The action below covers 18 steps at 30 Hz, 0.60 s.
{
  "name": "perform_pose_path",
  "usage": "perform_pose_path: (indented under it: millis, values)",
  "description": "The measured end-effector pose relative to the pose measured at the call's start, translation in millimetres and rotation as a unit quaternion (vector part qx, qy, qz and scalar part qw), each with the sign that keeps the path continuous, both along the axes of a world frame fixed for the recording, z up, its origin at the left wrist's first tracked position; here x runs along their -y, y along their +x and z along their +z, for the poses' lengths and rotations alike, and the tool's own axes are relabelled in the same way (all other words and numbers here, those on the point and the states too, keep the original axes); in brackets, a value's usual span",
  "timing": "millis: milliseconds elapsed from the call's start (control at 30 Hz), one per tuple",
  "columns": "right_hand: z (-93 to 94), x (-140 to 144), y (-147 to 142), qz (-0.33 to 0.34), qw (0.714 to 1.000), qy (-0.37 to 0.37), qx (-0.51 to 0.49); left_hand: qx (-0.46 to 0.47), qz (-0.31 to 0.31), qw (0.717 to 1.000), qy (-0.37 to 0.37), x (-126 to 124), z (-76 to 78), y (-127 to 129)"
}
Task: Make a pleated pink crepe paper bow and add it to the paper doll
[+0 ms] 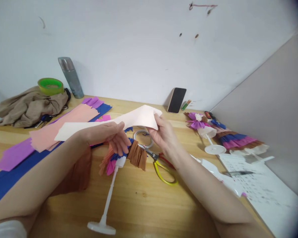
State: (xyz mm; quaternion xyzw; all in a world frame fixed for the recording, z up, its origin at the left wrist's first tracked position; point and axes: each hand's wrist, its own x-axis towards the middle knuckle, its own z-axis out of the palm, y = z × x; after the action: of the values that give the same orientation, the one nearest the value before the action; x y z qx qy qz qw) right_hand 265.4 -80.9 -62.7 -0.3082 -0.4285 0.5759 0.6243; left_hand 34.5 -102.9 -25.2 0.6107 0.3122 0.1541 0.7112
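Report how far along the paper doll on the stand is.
Done: the doll on its white stand already wears brown, blue and pink frills; a finished doll lies to the right. In hand: left hand and right hand hold a pale pink strip above the doll, not yet attached. Left: probably fixing that strip; more sheets, scissors and tape lie ready.

both hands [114, 134] [164, 134] raised, fingers pinched
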Motion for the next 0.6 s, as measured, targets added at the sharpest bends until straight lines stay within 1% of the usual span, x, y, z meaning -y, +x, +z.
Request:
perform_pose_path:
  millis: [33, 67, 133, 200, 267, 300, 367, 433, 500, 600]
  values:
    - [3.1, 4.5, -3.7, 0.008, 1.000, 0.008, -0.001, 0.024, -0.015, 0.999, -0.029, -0.3, -5.1, 2.9]
    - [6.6, 9.5, -7.3, 0.015, 1.000, 0.015, -0.003, 0.045, -0.017, 0.997, -0.056, -1.3, -10.2, 6.4]
    - [13.5, 19.9, -13.3, 0.036, 0.999, 0.024, -0.011, 0.108, 0.032, 0.991, -0.076, -4.2, -18.0, 15.1]
    - [18.3, 28.5, -16.6, 0.044, 0.999, 0.021, -0.022, 0.197, 0.108, 0.973, -0.059, -6.0, -20.1, 24.6]
    - [19.0, 32.7, -17.3, 0.040, 0.999, -0.004, -0.029, 0.299, 0.206, 0.932, -0.019, -6.1, -16.2, 32.1]
    - [17.7, 32.9, -17.1, 0.037, 0.999, -0.020, -0.032, 0.336, 0.245, 0.910, 0.000, -5.9, -12.8, 34.4]
    - [12.1, 30.2, -16.4, 0.036, 0.997, -0.054, -0.036, 0.390, 0.303, 0.869, 0.029, -6.2, -5.5, 35.5]
    - [4.5, 25.0, -16.4, 0.047, 0.994, -0.089, -0.034, 0.415, 0.352, 0.838, 0.044, -8.2, -0.4, 32.9]
    - [-2.4, 19.8, -16.7, 0.053, 0.992, -0.115, -0.024, 0.406, 0.403, 0.819, 0.042, -12.3, 0.3, 28.5]
    - [-7.8, 13.9, -15.5, 0.042, 0.991, -0.127, -0.002, 0.353, 0.481, 0.803, 0.012, -21.2, -9.0, 20.6]
